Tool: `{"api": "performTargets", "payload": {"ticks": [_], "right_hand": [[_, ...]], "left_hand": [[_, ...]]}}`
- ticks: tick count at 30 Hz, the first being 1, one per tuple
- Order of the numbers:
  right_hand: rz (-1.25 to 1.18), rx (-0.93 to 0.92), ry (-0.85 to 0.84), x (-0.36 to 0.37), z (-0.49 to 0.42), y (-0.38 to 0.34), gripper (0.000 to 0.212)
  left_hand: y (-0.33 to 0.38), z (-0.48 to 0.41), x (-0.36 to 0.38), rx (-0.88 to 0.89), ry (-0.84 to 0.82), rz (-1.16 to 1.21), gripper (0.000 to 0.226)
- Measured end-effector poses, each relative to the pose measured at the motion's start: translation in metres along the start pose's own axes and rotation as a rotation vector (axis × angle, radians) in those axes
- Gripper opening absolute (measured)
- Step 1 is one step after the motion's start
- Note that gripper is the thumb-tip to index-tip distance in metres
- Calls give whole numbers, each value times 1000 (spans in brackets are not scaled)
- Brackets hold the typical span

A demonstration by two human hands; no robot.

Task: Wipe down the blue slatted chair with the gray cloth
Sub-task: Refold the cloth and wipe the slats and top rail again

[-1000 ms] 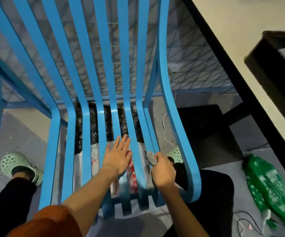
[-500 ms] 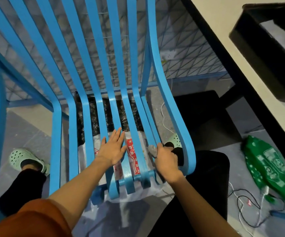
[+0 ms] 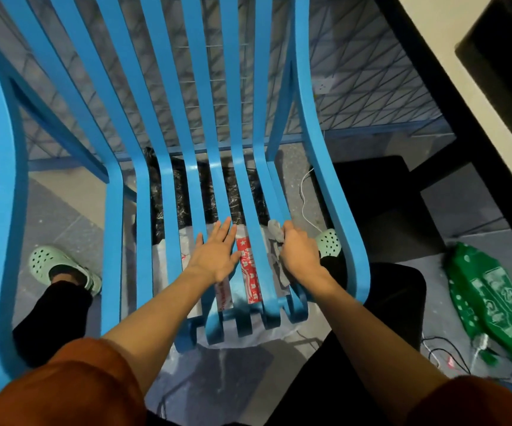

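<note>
Fingers [image 3: 290, 233] of right hand [image 3: 299, 250] curled round gray cloth [image 3: 274, 230], pressed on right-side seat slat of blue chair [image 3: 168, 118]. Left hand [image 3: 216, 253] flat, fingers straight, mid-seat. Step: likely wiping seat slats. Next: draw cloth along slat, pressure steady.

No text is legible: white print on the red wrapper [image 3: 250, 272] at centre and the green bag [image 3: 491, 305] at lower right is blurred.

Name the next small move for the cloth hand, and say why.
Probably slide the right hand with the cloth up its slat toward the backrest: the cloth sits low on the seat, most of that slat lies beyond, and the left hand rests on the chair.
</note>
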State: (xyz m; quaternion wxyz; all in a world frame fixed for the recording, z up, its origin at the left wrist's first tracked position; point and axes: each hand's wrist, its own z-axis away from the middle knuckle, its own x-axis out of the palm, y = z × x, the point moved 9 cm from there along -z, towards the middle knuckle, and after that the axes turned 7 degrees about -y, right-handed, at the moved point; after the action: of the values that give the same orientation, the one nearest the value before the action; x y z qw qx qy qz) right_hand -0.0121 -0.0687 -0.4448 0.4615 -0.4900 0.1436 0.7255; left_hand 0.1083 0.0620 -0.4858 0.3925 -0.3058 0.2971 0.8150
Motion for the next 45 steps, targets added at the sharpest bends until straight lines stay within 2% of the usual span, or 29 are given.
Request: {"api": "performTargets", "payload": {"ticks": [7,13,19,26,33,40,43,45], "right_hand": [[177,-38,-61,28,56,11,27],[8,-114,-58,44,59,9,25],[-122,-182,-42,58,48,-14,28],[-152,-206,26,24,-17,-42,36],[-134,-237,77,-9,-99,-76,32],[-36,-269,157,-38,-163,-108,34],[-31,-282,158,-56,-189,-119,27],[-57,-317,220,-70,-198,-126,24]], "left_hand": [[2,3,-3,-4,-24,-14,68],[5,3,-8,-6,-42,-13,68],[3,2,-8,12,84,59,62],[-6,-18,-38,75,204,131,61],[-46,-51,-54,-45,287,232,65],[-52,-61,-49,-58,335,193,63],[-52,-63,-48,-51,360,146,63],[-52,-61,-45,-36,379,94,64]]}}
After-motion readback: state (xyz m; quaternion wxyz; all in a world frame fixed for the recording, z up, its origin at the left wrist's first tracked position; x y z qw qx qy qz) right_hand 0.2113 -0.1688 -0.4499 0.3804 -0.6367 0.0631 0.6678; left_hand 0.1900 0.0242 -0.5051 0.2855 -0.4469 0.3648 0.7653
